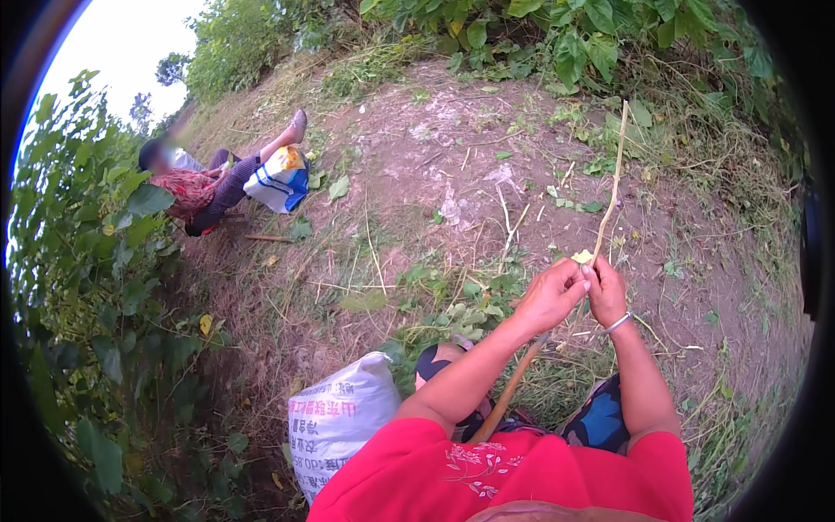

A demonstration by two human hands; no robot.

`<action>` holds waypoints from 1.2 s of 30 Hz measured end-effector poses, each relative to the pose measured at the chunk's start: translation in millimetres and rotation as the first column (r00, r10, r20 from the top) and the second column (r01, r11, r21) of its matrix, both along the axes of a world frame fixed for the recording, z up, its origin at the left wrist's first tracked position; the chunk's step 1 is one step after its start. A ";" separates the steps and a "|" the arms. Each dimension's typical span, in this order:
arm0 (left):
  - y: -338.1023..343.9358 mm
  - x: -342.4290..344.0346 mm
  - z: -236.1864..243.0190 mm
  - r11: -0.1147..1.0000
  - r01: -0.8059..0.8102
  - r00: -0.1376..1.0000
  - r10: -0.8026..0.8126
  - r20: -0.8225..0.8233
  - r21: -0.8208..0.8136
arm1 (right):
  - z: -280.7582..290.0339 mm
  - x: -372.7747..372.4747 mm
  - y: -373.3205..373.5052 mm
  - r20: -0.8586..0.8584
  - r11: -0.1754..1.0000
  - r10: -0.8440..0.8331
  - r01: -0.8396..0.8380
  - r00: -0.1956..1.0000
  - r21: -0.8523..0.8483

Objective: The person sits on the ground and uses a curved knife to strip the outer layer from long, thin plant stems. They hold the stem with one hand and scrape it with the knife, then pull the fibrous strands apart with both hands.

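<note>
My two hands meet in front of me, over the ground to the right of the middle. A long, thin, pale stalk (617, 174) rises from them, pointing away from me and slightly bent. Its lower end lies in my right hand (607, 296), whose fingers are closed around it; a metal bracelet (618, 323) circles that wrist. Right beside it, my left hand (551, 294) has its fingers pinched together. A small pale-yellow piece (582, 257), perhaps a leaf or a flower, shows at the fingertips. Exactly what the left fingers grip is hidden.
A wooden handle (511, 396) slants between my legs. To my left stands a white printed sack (344, 418). Farther left, a person (198, 187) sits on the slope beside a white and blue bag (280, 181). Cut stalks (509, 228) and leaves litter the soil; leafy plants border it.
</note>
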State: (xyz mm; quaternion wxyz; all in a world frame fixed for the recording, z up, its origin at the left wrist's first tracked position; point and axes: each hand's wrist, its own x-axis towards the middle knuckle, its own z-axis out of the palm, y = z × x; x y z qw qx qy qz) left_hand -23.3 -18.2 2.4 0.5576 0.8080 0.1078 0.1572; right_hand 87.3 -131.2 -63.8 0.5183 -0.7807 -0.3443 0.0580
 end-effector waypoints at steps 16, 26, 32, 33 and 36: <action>-15.0 6.4 3.9 0.981 0.139 0.969 -0.163 -0.184 -0.138 | 12.8 1.9 -21.6 -0.009 0.994 -0.015 0.014 1.000 -0.111; -18.8 11.2 -2.8 0.992 0.079 0.996 -0.083 -0.035 -0.096 | 2.6 -5.1 -22.1 0.000 0.812 0.217 -0.180 0.976 -0.555; -8.9 15.9 -15.6 0.959 -0.055 0.993 0.082 0.087 -0.278 | 24.9 -14.9 -23.5 0.123 0.968 0.173 -0.146 0.977 -0.202; -8.0 16.1 -15.9 0.960 -0.073 0.990 0.103 0.098 -0.271 | 35.2 -21.2 -23.7 0.139 0.967 0.166 -0.133 0.976 -0.219; -4.7 16.1 -27.3 0.983 -0.028 1.000 0.029 0.004 -0.184 | 26.1 -21.4 -23.1 0.203 0.960 0.191 -0.139 0.961 -0.245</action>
